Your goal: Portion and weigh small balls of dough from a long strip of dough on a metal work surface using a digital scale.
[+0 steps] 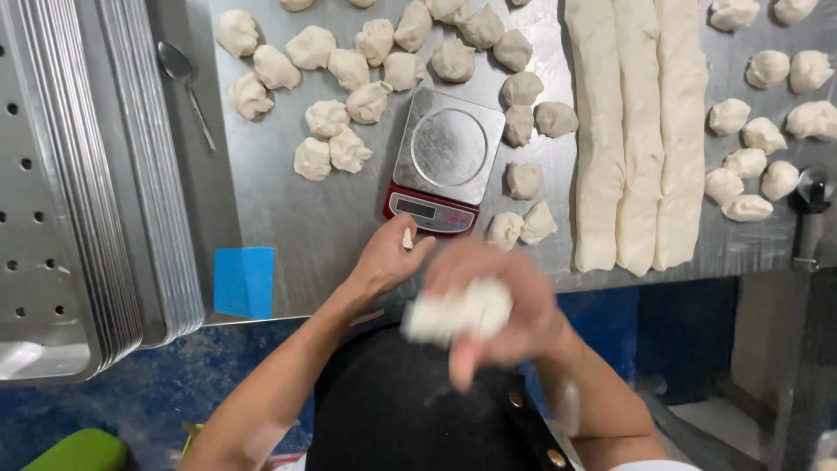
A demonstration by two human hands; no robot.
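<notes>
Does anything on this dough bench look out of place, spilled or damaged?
Nothing stands out. Dough pieces lie scattered around the empty scale, three long dough strips lie side by side, and a spoon rests near the stacked trays. The right hand holds a blurred dough lump.

The scale [446, 159] sits on the table [288, 218], dough pieces [349, 78] behind it, dough logs [641, 131] right.

We see one screen: the small grey rectangular display [416, 208] set in the red front edge of the kitchen scale [445, 157], which stands mid-surface among dough pieces. We find no packages, labels or signs.
</notes>
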